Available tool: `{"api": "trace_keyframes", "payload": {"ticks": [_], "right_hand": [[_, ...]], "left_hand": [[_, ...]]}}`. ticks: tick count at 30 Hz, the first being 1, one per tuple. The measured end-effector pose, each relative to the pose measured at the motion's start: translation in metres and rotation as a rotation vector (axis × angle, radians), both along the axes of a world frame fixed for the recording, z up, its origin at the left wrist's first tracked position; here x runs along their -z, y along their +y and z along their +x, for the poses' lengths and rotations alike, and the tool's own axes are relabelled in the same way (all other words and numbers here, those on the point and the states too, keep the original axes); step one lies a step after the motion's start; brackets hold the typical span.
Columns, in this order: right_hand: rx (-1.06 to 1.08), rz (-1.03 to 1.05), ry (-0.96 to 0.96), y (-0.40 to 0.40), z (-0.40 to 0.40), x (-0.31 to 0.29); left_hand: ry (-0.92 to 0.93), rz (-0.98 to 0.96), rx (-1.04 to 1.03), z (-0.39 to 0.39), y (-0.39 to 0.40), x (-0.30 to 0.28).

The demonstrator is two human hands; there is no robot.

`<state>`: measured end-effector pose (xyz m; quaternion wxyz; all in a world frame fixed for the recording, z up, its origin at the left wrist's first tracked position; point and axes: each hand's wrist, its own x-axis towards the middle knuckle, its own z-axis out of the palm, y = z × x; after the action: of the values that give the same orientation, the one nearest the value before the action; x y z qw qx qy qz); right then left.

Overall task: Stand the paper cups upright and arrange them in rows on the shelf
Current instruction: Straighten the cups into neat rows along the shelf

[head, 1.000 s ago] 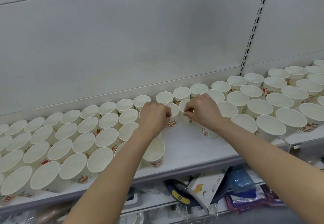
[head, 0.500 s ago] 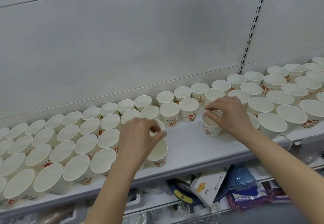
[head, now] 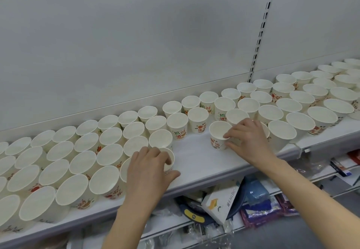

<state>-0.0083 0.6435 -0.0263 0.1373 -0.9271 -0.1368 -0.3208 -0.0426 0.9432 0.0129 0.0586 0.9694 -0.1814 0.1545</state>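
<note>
I see an upright paper cup near mid-shelf, my right hand at its 3 o'clock pinching the rim. My left hand, at 7 o'clock from it, curls around another cup. Rows of cups fill the white shelf on both sides.

Two hands; paper cups too many to count.

Head view, down onto shelf
</note>
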Motion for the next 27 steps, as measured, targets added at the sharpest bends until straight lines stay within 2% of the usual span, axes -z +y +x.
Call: {"api": "trace_keyframes", "payload": {"ticks": [5,10,12,16,20,24,27], "right_hand": [[-0.030,-0.011,0.049,0.013,0.001,-0.002],[-0.095,0.019,0.060,0.027,-0.007,-0.005],[-0.041,0.089,0.023,0.017,-0.018,-0.007],[0.206,0.272,-0.055,-0.031,-0.048,-0.007],[0.283,0.130,-0.017,-0.059,-0.060,-0.006],[0.204,-0.020,-0.016,-0.066,-0.053,-0.004],[0.086,-0.079,-0.042,-0.069,-0.044,-0.004]], "left_hand": [[-0.027,-0.130,0.136,0.018,-0.041,-0.018],[0.016,-0.011,0.359,0.045,-0.099,-0.019],[0.022,0.003,0.355,0.049,-0.105,-0.016],[0.009,-0.051,0.325,0.051,-0.095,-0.012],[-0.019,-0.126,0.240,0.054,-0.073,-0.014],[-0.031,-0.245,0.162,0.051,-0.044,-0.017],[-0.022,-0.252,0.157,0.041,-0.034,-0.015]]}}
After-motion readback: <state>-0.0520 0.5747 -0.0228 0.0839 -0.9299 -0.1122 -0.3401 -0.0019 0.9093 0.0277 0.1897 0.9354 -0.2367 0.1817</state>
